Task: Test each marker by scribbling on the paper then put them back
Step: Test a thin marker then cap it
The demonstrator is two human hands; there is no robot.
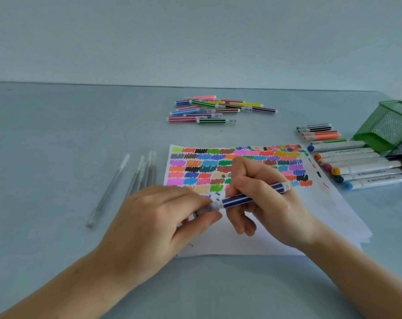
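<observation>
Navy-and-white striped plastic marker (253, 195) over white paper sheet (315, 203) patched with multicoloured scribbles. Green wire-mesh basket (388, 125) on pale blue-grey table (57, 134).

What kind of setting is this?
Probably a desk set up for art or stationery work: a plain table against a bare wall, scribble-covered paper, a pile of markers and a green mesh holder.

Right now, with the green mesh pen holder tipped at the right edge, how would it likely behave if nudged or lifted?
The green mesh pen holder probably lifts easily: its walls are open wire mesh. It already sits tilted, so a nudge may well tip or slide it on the smooth table. It looks stiff rather than floppy, since it holds its boxy shape.
</observation>
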